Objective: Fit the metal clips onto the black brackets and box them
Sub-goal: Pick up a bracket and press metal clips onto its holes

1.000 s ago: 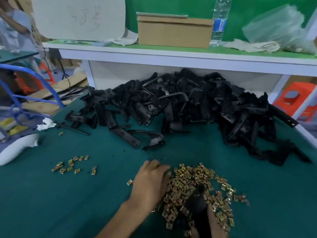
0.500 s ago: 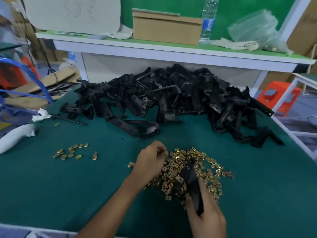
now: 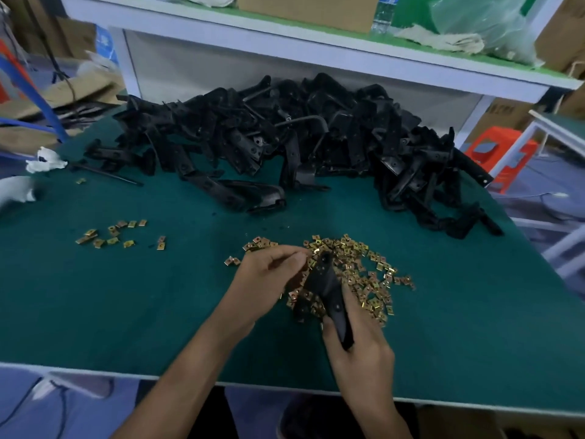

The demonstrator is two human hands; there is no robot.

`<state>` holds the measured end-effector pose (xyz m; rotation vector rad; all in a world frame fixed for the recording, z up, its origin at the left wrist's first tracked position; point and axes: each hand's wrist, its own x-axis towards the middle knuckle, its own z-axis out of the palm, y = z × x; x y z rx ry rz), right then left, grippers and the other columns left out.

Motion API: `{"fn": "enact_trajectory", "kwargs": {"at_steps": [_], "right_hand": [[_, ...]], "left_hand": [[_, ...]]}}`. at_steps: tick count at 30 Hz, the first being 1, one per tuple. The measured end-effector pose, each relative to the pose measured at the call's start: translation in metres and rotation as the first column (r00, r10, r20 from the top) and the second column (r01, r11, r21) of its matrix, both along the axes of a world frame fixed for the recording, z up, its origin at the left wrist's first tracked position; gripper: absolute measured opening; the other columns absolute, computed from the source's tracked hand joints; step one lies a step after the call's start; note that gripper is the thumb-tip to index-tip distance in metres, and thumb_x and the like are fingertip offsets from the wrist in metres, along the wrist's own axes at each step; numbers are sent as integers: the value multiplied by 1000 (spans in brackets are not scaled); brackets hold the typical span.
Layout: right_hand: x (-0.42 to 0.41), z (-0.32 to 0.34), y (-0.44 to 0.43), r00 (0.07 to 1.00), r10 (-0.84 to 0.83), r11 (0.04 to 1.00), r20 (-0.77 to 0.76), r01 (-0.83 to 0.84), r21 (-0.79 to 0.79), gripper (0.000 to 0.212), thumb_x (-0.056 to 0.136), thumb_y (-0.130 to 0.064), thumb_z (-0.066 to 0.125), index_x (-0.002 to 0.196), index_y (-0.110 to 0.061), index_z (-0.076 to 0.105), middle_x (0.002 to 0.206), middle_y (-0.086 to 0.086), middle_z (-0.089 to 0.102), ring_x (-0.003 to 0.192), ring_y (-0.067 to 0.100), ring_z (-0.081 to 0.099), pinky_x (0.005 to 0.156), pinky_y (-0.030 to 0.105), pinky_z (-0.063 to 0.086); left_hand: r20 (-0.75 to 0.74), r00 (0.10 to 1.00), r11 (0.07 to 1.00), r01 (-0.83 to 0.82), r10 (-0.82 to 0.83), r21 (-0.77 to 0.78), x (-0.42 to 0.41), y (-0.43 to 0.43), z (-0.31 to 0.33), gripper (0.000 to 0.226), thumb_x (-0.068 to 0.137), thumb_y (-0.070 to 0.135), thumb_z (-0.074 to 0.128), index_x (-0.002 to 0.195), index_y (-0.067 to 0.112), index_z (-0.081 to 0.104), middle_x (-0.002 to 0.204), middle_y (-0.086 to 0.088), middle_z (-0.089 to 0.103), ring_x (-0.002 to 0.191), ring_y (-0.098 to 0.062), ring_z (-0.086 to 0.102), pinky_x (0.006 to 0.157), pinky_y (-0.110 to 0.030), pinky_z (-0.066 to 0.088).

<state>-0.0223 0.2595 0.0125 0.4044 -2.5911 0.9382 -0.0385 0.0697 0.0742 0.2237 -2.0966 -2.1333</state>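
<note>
My right hand [image 3: 357, 346] grips the lower end of a black bracket [image 3: 327, 289], which points up and away over a pile of gold metal clips [image 3: 357, 270] on the green table [image 3: 158, 296]. My left hand [image 3: 269, 277] has its fingertips pinched at the bracket's upper end, apparently on one clip, though the clip itself is mostly hidden. A big heap of black brackets [image 3: 300, 144] lies along the back of the table. A smaller scatter of clips [image 3: 110, 236] lies to the left.
A white shelf [image 3: 316, 58] overhangs the heap and carries a cardboard box [image 3: 307, 11], a water bottle [image 3: 381, 14] and a plastic bag [image 3: 484, 23]. An orange stool [image 3: 500, 153] stands at right. The table's near edge [image 3: 95, 369] is close to my body.
The view has tilted down. My left hand lifted off the clip pile and came to the bracket's tip, fingers pinched. My right hand raised the bracket further into view.
</note>
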Motion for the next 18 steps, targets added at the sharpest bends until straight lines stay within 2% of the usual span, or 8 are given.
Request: {"fn": "enact_trajectory", "kwargs": {"at_steps": [3,6,10,14,18], "right_hand": [[1,-1,1,1000,1,1000,-14,0,3,66,80,-15,85,141,-17,60,125,-4,72,110,19,69,83,31,55],[-1,-4,1,1000,-2,1000,-21,2,-9,67,78,-12,87,140,-17,62,125,-3,72,110,20,70,85,29,51],[0,-2,0,999,-11,1000,-30,11,0,66,78,-13,86,140,-20,62,126,-6,71,110,18,69,83,25,51],[-1,-2,-1,1000,-12,1000,5,12,-7,66,81,-18,84,142,-24,59,125,-8,71,109,18,68,80,29,52],[-2,-4,0,1000,-6,999,-27,8,40,64,82,-20,85,141,-24,61,124,-9,72,103,15,68,75,22,47]], "left_hand": [[2,1000,998,-11,11,59,-2,4,-2,23,99,13,63,110,27,78,108,13,76,106,-2,69,91,-16,52],[19,999,994,-48,46,100,-1,5,-6,20,96,14,68,102,30,77,99,5,78,95,-7,71,83,-18,54],[25,999,995,-25,22,94,2,4,-8,15,95,13,68,100,23,79,97,1,78,92,-10,71,82,-20,55],[36,999,996,-21,18,91,3,5,-8,16,94,10,69,102,18,79,97,-1,78,92,-12,71,87,-27,58],[36,999,999,-14,13,29,1,0,-3,16,92,10,71,98,22,79,92,-10,76,87,-18,71,86,-33,57]]}}
